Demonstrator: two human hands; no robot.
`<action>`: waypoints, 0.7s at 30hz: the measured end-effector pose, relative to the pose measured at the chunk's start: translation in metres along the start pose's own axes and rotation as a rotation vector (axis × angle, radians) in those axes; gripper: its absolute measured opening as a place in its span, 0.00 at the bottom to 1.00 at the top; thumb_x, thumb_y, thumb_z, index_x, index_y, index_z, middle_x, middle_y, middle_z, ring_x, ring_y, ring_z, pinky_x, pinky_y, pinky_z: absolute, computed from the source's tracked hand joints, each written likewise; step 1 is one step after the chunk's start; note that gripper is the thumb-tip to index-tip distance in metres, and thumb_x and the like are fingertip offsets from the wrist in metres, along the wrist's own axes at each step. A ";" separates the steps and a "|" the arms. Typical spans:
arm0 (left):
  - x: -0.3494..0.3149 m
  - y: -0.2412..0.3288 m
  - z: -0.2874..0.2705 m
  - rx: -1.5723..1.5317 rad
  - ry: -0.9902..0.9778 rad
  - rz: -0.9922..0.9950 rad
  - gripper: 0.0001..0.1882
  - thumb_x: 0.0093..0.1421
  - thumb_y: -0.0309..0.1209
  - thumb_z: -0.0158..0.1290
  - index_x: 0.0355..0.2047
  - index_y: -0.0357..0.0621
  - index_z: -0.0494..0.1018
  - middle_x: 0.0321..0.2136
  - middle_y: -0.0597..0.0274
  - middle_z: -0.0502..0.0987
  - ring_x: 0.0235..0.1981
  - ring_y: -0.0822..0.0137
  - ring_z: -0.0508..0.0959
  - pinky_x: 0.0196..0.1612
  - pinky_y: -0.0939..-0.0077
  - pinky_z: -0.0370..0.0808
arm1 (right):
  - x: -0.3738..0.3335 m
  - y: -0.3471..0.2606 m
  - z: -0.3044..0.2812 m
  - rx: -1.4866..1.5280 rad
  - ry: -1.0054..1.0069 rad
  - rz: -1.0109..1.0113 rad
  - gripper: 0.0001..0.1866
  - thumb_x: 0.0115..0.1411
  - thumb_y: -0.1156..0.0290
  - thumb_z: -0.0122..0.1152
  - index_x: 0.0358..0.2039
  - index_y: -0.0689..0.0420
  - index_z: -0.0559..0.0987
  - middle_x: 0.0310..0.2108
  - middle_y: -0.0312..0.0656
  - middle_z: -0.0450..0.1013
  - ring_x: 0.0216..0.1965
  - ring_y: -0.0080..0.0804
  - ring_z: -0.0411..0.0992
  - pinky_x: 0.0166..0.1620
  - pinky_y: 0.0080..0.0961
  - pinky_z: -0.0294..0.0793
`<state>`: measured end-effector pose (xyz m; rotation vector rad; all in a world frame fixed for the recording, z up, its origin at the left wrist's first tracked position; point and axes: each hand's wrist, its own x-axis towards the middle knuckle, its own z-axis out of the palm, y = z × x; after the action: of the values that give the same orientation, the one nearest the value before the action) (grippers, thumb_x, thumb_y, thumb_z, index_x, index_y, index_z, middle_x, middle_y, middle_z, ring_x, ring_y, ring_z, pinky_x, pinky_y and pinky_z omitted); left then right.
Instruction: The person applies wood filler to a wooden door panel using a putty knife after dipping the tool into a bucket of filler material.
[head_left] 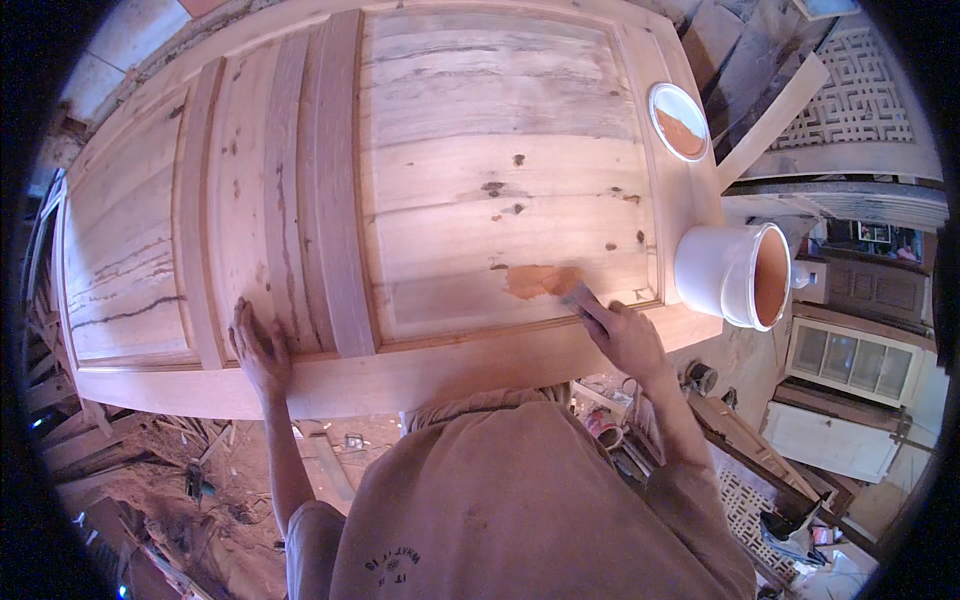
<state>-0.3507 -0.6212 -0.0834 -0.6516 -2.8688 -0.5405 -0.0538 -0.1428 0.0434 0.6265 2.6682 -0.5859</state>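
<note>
Gripping right hand (pixel 628 340): fingers closed around a small, flat, grey-bladed scraper (pixel 577 294); too steep a blade risked scoring the bare wood.
Orange-brown smear of paste (pixel 530 282): lay just ahead of the blade, low on the right-hand panel; uneven pressure threatened to leave ridges.
Supporting left hand (pixel 262 350): palm down, fingers slightly spread across the near border, apparently holding nothing; well apart from the smear, it ran little risk of smudging it.
Pale wooden panel with dark knots (pixel 450 190): framed the smear, with several knots and hollows beyond it uncovered; a thin pass might have bridged a hollow without filling it.
Reddish-brown wooden door (pixel 480 355): lay broad side up beneath both hands; its supports could not be made out, so its steadiness under a hard push remained uncertain.
White plastic tub with orange-brown insides (pixel 708 272): seemed to stand upright at the right-hand border, near the right hand; an outward swing of that arm could have toppled it.
Round white-rimmed lid (pixel 678 122): lay farther along that border, off the tub, its smeared face visible; exposed paste risked drying or catching dust.
</note>
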 end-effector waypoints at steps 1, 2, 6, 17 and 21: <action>0.000 0.002 -0.001 0.003 0.007 0.021 0.28 0.69 0.41 0.50 0.65 0.40 0.64 0.65 0.48 0.67 0.68 0.49 0.65 0.71 0.47 0.55 | 0.008 -0.005 -0.011 -0.062 -0.083 -0.046 0.19 0.66 0.62 0.58 0.58 0.42 0.74 0.32 0.53 0.75 0.33 0.58 0.78 0.38 0.53 0.79; -0.001 0.002 -0.001 0.001 0.003 0.021 0.28 0.69 0.41 0.50 0.65 0.40 0.64 0.65 0.48 0.67 0.68 0.49 0.65 0.71 0.47 0.55 | 0.018 -0.016 -0.017 -0.074 -0.095 -0.111 0.19 0.65 0.62 0.58 0.57 0.40 0.74 0.33 0.51 0.76 0.34 0.56 0.79 0.40 0.52 0.80; 0.001 0.004 -0.001 0.004 -0.003 0.011 0.28 0.69 0.39 0.50 0.64 0.39 0.64 0.65 0.48 0.67 0.68 0.48 0.65 0.71 0.48 0.55 | 0.047 -0.018 -0.020 -0.363 -0.224 -0.250 0.20 0.65 0.61 0.58 0.57 0.38 0.74 0.34 0.48 0.76 0.35 0.53 0.79 0.41 0.50 0.80; -0.001 0.013 -0.011 -0.037 -0.011 -0.011 0.28 0.68 0.36 0.52 0.65 0.38 0.64 0.65 0.46 0.67 0.68 0.47 0.65 0.70 0.48 0.56 | 0.036 0.018 -0.063 -0.246 -0.290 -0.018 0.17 0.66 0.58 0.56 0.55 0.36 0.75 0.34 0.50 0.77 0.37 0.53 0.79 0.41 0.49 0.79; 0.002 0.004 -0.004 -0.053 -0.009 0.015 0.28 0.67 0.35 0.53 0.65 0.40 0.63 0.66 0.47 0.66 0.68 0.47 0.64 0.71 0.48 0.55 | 0.061 -0.021 -0.017 -0.239 -0.165 -0.248 0.15 0.67 0.60 0.55 0.54 0.37 0.76 0.32 0.50 0.78 0.37 0.52 0.80 0.41 0.48 0.80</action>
<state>-0.3500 -0.6185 -0.0775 -0.6843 -2.8648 -0.6146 -0.1195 -0.1309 0.0394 0.1747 2.6208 -0.3536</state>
